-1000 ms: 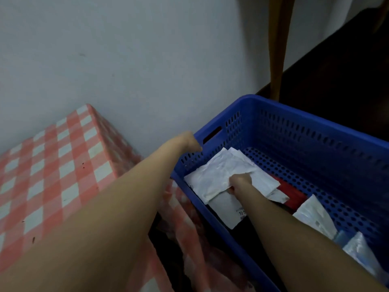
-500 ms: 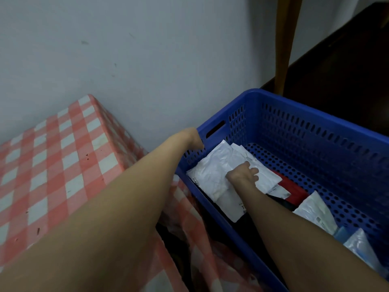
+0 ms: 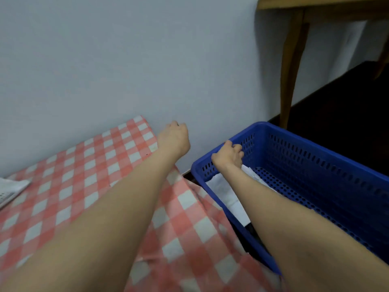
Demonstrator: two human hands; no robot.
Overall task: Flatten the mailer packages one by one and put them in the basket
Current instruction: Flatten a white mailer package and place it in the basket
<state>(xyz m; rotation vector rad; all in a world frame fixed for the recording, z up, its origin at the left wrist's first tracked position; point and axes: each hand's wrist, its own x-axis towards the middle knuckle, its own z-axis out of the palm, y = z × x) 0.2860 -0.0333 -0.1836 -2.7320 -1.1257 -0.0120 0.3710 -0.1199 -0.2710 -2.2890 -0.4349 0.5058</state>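
Basket (image 3: 315, 163) rim gripped by right hand (image 3: 228, 153), left hand (image 3: 173, 138) curled empty, raised over checked table (image 3: 63, 186)

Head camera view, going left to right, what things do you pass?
White package on the checked tablecloth → left hand → right hand gripping the blue basket rim → wooden table leg.

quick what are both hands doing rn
left hand: closed, fingers curled, nothing seen in it
right hand: closed on the blue basket rim
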